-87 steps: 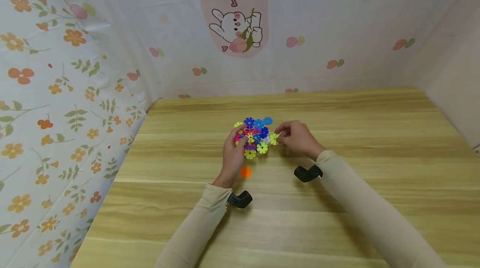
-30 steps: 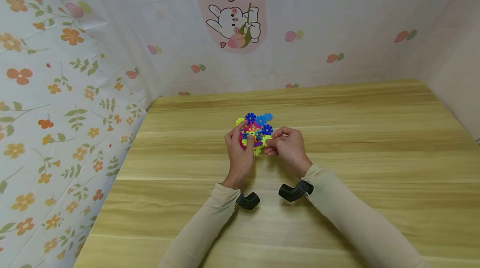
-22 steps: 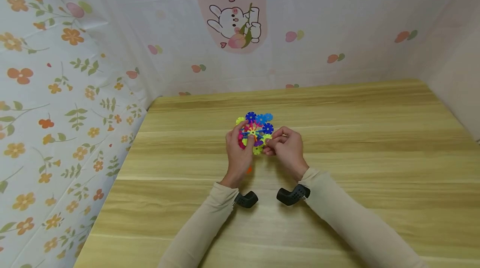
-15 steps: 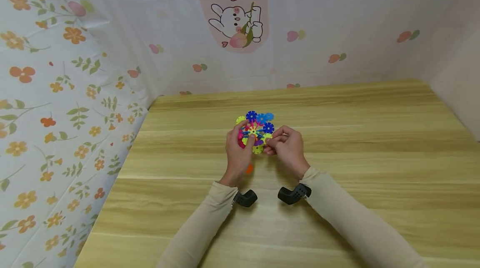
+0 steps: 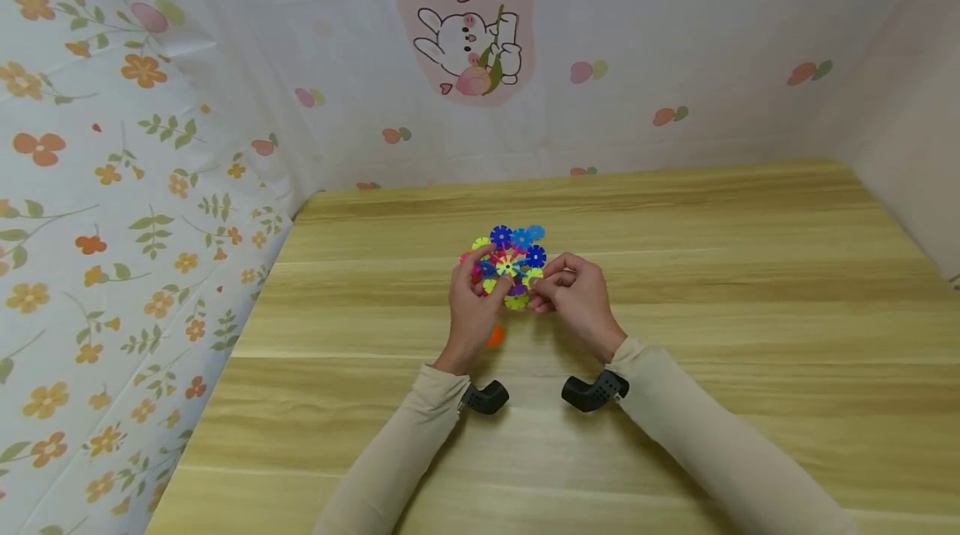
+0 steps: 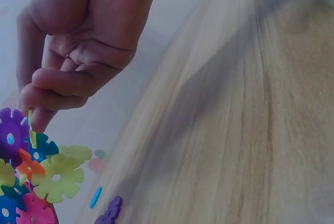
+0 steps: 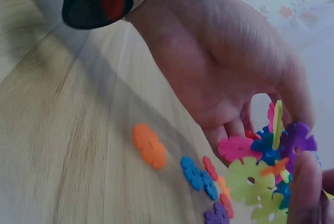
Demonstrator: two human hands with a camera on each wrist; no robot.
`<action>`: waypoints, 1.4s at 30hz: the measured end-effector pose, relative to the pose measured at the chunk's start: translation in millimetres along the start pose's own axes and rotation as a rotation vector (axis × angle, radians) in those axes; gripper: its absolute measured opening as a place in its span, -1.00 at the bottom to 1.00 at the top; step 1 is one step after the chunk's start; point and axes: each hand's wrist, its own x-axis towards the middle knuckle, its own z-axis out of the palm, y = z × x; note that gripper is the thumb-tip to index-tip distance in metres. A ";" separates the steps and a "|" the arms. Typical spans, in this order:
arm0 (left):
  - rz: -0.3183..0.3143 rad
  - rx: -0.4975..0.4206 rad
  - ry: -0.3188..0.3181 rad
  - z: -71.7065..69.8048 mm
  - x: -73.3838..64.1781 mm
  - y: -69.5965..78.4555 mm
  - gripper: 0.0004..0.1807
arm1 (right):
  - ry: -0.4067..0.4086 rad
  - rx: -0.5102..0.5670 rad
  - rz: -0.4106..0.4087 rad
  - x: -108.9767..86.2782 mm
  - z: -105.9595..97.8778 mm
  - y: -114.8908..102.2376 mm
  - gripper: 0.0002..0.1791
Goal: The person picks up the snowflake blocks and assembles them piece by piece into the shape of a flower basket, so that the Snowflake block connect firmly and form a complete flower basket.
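Note:
A cluster of interlocking snowflake discs (image 5: 507, 267), in yellow, blue, pink and purple, is held up over the table. My left hand (image 5: 471, 310) grips its left side, with the thumb on the front and fingers reaching around behind. At the lower right edge my right hand (image 5: 577, 297) pinches a yellow-green disc (image 5: 533, 277) between thumb and forefinger. In the right wrist view, a purple disc (image 7: 298, 143) and a yellow-green disc (image 7: 250, 179) stand out beside the fingertips. Part of the cluster is hidden by the left hand.
An orange disc (image 5: 495, 336) lies on the wooden table (image 5: 712, 268) below the left wrist. Blue discs (image 7: 193, 173) and a purple disc (image 7: 217, 214) show past it in the right wrist view. White printed cloth (image 5: 637, 35) hangs behind the table.
My right hand has come left and slightly down with the yellow-green disc, up to the cluster's edge. Over the last second both hands stay nearly still; the cluster turns slightly.

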 end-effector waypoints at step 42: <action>0.121 0.108 -0.069 -1.9 -6.3 11.1 -0.47 | -0.015 -0.030 0.054 31.7 -16.9 2.5 -0.23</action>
